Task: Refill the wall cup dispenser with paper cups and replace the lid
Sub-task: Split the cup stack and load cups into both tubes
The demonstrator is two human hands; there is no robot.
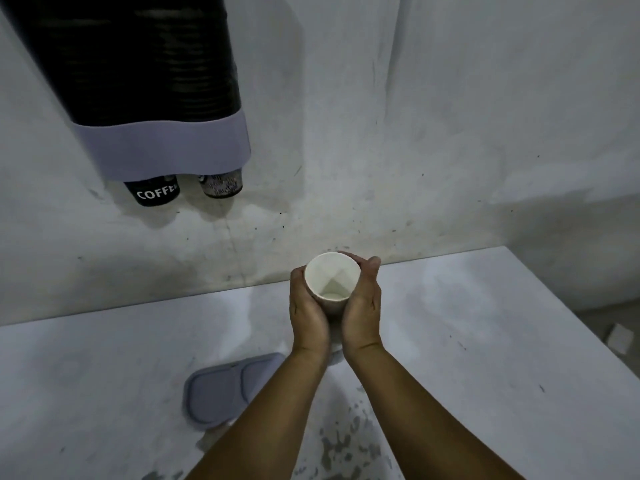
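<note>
A white paper cup stack stands upright between my two hands over the white table, its mouth facing me. My left hand presses its left side and my right hand wraps its right side. The wall cup dispenser, a dark see-through double tube with a pale lilac base, hangs at the upper left. Two cup bottoms poke out beneath it: a black "COFFEE" cup and a patterned cup. The lilac lid lies flat on the table, partly hidden by my left forearm.
A stained white wall rises behind the table. The table's right edge drops off to a floor with a small white scrap. Dark speckled stains mark the tabletop near me.
</note>
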